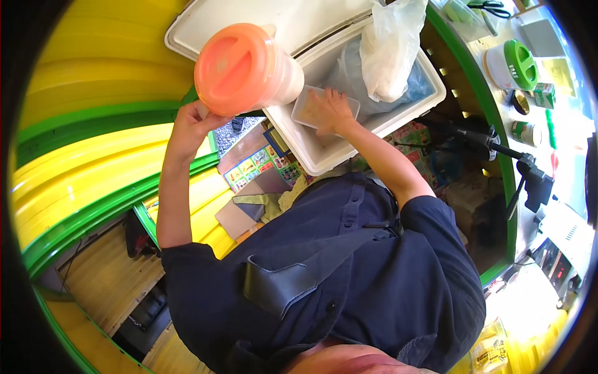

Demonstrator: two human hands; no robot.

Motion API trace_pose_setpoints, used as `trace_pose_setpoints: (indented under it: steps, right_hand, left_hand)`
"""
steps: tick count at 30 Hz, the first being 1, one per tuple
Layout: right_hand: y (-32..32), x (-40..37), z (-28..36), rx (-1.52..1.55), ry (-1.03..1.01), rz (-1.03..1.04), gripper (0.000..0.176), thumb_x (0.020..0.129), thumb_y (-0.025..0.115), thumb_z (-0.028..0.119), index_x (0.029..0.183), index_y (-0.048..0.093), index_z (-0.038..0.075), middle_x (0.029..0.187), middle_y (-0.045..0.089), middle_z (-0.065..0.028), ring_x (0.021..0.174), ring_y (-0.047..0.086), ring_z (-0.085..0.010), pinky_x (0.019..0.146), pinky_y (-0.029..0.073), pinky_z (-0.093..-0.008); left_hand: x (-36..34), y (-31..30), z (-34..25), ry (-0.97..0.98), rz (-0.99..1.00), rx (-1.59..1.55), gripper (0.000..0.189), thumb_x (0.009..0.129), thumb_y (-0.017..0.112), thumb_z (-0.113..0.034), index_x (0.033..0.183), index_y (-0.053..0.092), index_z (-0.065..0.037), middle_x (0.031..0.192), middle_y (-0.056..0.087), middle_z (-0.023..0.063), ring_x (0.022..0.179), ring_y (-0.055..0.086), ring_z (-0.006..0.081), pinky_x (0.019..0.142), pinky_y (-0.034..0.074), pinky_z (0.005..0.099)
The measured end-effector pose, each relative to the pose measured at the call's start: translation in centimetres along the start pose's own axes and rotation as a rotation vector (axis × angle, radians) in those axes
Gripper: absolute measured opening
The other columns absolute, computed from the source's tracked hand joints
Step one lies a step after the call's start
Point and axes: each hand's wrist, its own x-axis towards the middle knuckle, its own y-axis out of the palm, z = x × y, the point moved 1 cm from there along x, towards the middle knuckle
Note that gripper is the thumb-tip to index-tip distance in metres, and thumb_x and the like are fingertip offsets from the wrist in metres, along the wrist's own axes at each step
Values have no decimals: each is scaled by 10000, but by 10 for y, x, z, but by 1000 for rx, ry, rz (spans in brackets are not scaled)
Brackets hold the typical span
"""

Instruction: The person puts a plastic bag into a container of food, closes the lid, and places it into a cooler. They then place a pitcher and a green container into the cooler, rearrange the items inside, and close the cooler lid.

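Observation:
My left hand (pixel 195 128) grips the handle of a pitcher (pixel 285 80) with an orange lid, held up beside the open white cooler (pixel 309 163). Inside the cooler, at its left part, my right hand (pixel 333 113) spans a clear rectangular plastic container (pixel 303 107) from above, its thumb and fingers reaching opposite edges. The container's contents look pale and are mostly hidden by the hand. To its right sit a bluish plastic bag (pixel 349 73) and a white plastic bag (pixel 389 56) with something pale in it.
The cooler's lid (pixel 311 19) stands open behind it. At right a counter holds a green-lidded tub (pixel 504 65), a green-and-white box (pixel 544 95) and a can (pixel 526 133). A black tripod-like stand (pixel 476 138) is right of the cooler. Yellow wall panels (pixel 93 81) rise at left.

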Motion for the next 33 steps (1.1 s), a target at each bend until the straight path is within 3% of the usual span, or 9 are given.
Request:
trace_pose_setpoints:
  steps: [4, 6, 8, 10, 14, 24, 27, 29, 33]
  right_hand:
    - [20, 17, -2, -25, 56, 4, 1325, 606, 913, 537, 1688, 252, 152, 1409, 513, -283, 1306, 511, -431, 1108, 392, -609]
    - [32, 24, 6, -35, 78, 28, 1334, 609, 912, 547, 1689, 244, 135, 1426, 513, -297, 1313, 509, -439, 1112, 385, -620]
    - [44, 30, 14, -256, 135, 43, 1380, 631, 860, 660, 1701, 204, 85, 1370, 549, -321, 1273, 544, -458, 1083, 418, -608]
    - [57, 31, 21, -265, 212, 73, 1412, 637, 856, 690, 1709, 169, 77, 1391, 546, -341, 1273, 553, -470, 1071, 425, -622]
    - [80, 40, 21, -177, 359, 165, 1498, 640, 862, 744, 1721, 83, 59, 1426, 537, -384, 1292, 560, -512, 1034, 450, -668]
    - [104, 56, 24, -141, 526, 274, 1512, 626, 892, 742, 1739, 42, 171, 1450, 523, -392, 1227, 610, -533, 918, 553, -666]
    - [100, 47, 20, -186, 475, 323, 1434, 674, 864, 744, 1740, 84, 185, 1438, 540, -382, 1214, 618, -534, 939, 539, -673]
    - [94, 32, 9, -218, 278, 298, 1222, 709, 837, 731, 1667, 361, 141, 1428, 595, -318, 1205, 653, -486, 990, 532, -623]
    - [23, -19, -34, -1, 60, 522, 936, 778, 792, 680, 1474, 604, 83, 1397, 654, -247, 1234, 665, -416, 1042, 525, -539]
  left_hand:
    - [5, 11, 10, -4, 18, 34, 429, 873, 818, 59, 674, 482, -120, 853, 704, 36, 861, 707, 127, 826, 582, 317]
    - [2, 32, -6, -120, -94, -166, 434, 893, 829, 26, 673, 485, -122, 822, 680, 13, 839, 684, 96, 815, 574, 310]
    - [7, 31, 7, -90, -54, -177, 401, 912, 832, -1, 688, 520, -112, 811, 647, -18, 811, 635, 66, 803, 561, 302]
    - [11, 30, 15, -9, 43, 29, 340, 919, 827, -3, 714, 571, -91, 816, 623, -40, 793, 594, 57, 814, 556, 294]
    - [17, 38, 33, -13, 72, -79, 320, 914, 825, 16, 737, 577, -82, 765, 535, -76, 770, 552, 45, 816, 544, 280]
    - [32, 63, 66, 2, 33, -85, 399, 922, 803, 49, 722, 485, -88, 762, 510, -71, 774, 553, 48, 825, 560, 291]
    - [43, 69, 79, 37, 50, -117, 303, 932, 781, 60, 768, 550, -47, 775, 498, -67, 788, 546, 51, 811, 544, 278]
    - [48, 82, 76, 44, 72, -126, 242, 933, 782, 53, 802, 596, -27, 780, 501, -68, 782, 533, 48, 806, 538, 274]
    - [68, 97, 93, 102, 144, -68, 84, 921, 808, 17, 919, 724, 14, 799, 524, -74, 770, 489, 42, 776, 503, 254]
